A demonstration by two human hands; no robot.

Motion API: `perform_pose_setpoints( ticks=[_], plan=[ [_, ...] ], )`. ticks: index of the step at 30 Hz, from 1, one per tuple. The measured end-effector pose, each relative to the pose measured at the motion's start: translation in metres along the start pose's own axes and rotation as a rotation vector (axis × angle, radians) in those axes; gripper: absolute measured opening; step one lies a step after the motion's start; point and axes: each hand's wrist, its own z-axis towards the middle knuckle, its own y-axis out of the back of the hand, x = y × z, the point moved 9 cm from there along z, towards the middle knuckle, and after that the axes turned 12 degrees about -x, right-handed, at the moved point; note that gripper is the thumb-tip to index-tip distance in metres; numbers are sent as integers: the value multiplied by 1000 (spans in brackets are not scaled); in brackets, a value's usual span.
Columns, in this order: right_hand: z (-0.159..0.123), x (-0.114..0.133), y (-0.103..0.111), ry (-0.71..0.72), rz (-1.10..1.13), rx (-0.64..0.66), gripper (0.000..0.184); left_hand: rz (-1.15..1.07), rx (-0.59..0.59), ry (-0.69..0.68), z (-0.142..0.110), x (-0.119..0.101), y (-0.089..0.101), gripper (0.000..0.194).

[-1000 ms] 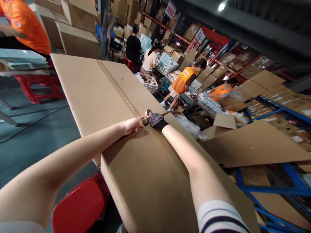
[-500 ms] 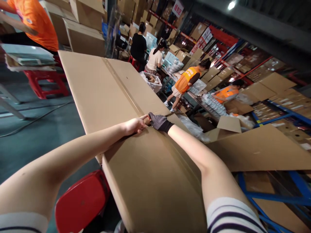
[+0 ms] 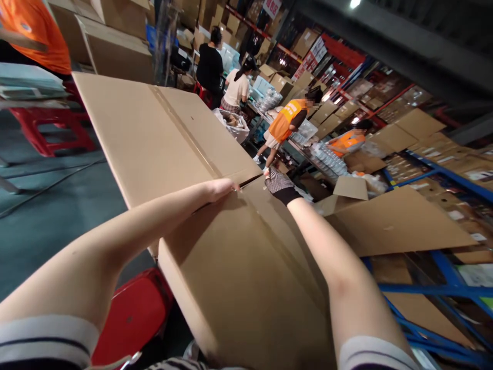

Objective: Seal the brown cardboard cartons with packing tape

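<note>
A large brown cardboard box lies tilted in front of me, its far flap folded out flat. My bare left hand is curled over the box's far edge at the flap fold. My right hand, in a dark dotted glove, grips the same edge further right, at the box's corner. Both sets of fingertips are hidden behind the cardboard. My forearms stretch along the top panel.
A red plastic stool sits under the box at the lower left. Blue racking with flat cardboard sheets runs along the right. Several people work at tables in the background; one in orange stands at the upper left.
My right hand has slid rightward along the far edge to the corner, away from my left hand. The left hand has stayed at the fold.
</note>
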Motion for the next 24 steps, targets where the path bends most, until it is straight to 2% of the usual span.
perform_pose_setpoints(
  ticks=[2, 3, 6, 9, 13, 15, 19, 24],
  plan=[
    [-3, 17, 3, 29, 28, -43, 29, 26, 11, 48, 5, 1, -9, 33],
    [-2, 25, 4, 38, 48, -63, 29, 18, -27, 36, 5, 0, -8, 34],
    [6, 45, -3, 37, 106, -64, 28, -101, -130, -88, -3, -5, 3, 54],
    [19, 58, -24, 37, 161, -7, 31, -163, -134, -141, -15, 1, 13, 67],
    [28, 74, -60, 33, 228, 112, 32, -146, -70, -179, -17, 3, 20, 48],
    [28, 82, -68, 57, 217, 148, 27, -145, -41, -180, -14, 1, 19, 35],
    [23, 92, -66, 144, 179, 207, 25, -136, 45, -172, -13, -3, 10, 20],
    [21, 97, -62, 201, 173, 336, 24, -95, 20, -235, -15, -7, 11, 12]
  ],
)
